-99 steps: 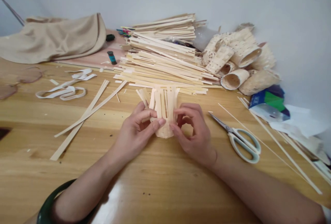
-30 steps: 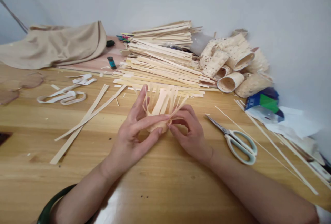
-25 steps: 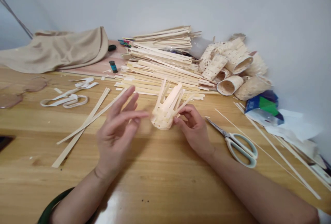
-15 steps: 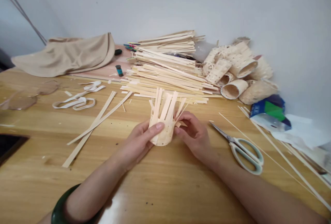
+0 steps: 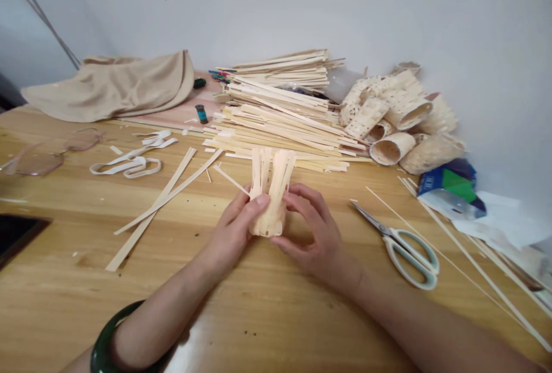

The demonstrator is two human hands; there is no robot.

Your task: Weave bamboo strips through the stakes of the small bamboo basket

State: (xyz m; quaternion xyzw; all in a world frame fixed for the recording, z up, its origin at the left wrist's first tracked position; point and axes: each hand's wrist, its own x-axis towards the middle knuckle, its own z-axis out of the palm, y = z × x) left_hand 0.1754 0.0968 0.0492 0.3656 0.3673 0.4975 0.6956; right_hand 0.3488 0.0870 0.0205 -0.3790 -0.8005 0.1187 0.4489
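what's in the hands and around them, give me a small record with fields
left hand: holds woven piece, thumb on its front
right hand: at the piece's right side, thumb near its base
piece: strip ends pointing up
right: scissors
left: crossed strips, white ribbon
back: strip pile, woven tubes

Beige cloth behind tinted eyeglasses.

Pale cream woven basket, blue-and-green packet, dark green bangle, beige cloth
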